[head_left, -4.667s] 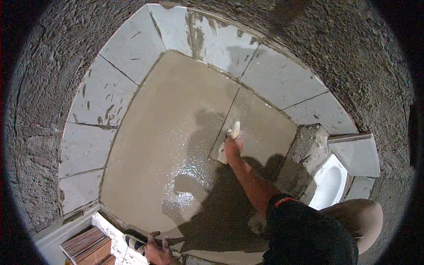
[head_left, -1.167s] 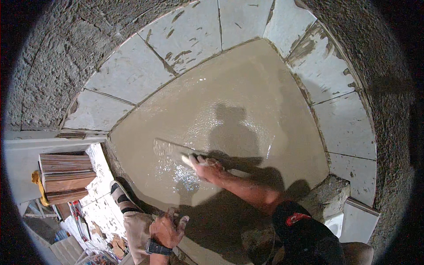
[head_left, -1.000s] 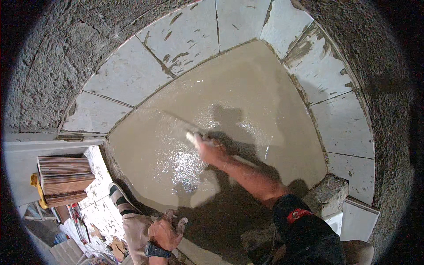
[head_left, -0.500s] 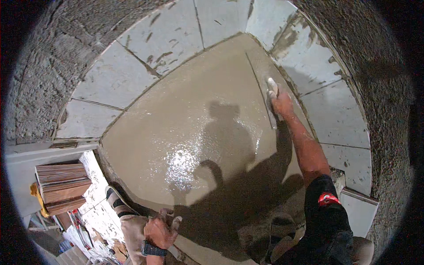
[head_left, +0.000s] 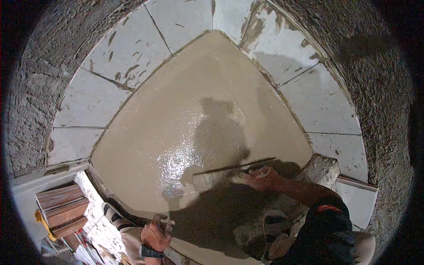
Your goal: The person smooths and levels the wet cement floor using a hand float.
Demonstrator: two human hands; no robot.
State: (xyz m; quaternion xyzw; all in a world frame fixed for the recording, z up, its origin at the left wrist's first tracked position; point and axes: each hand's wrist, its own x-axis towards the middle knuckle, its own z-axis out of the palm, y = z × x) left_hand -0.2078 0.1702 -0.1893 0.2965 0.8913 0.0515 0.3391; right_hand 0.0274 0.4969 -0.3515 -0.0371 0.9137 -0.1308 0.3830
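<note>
My right hand (head_left: 258, 176) is closed round the handle of a finishing trowel (head_left: 221, 169), low on the right side of the floor. Its long, thin blade lies across the wet, smooth grey-beige screed (head_left: 154, 119), seen nearly edge-on. My left hand (head_left: 157, 236), a dark band at its wrist, is by my left knee with its fingers curled. What it holds, if anything, I cannot make out; a greyish flat edge shows just below it. Shadow covers much of the screed near me.
White tiles (head_left: 110, 57) with mortar smears line the walls round the screed, below rough cement render (head_left: 31, 88). At the lower left, a stack of wood-toned tiles (head_left: 66, 207) stands near my shoe (head_left: 114, 216). A rough block (head_left: 320, 168) sits at the right corner.
My right hand has brought the trowel from the far right wall back toward me, and the blade has turned from lengthwise to crosswise. My left hand stays by the knee. The view has shifted.
</note>
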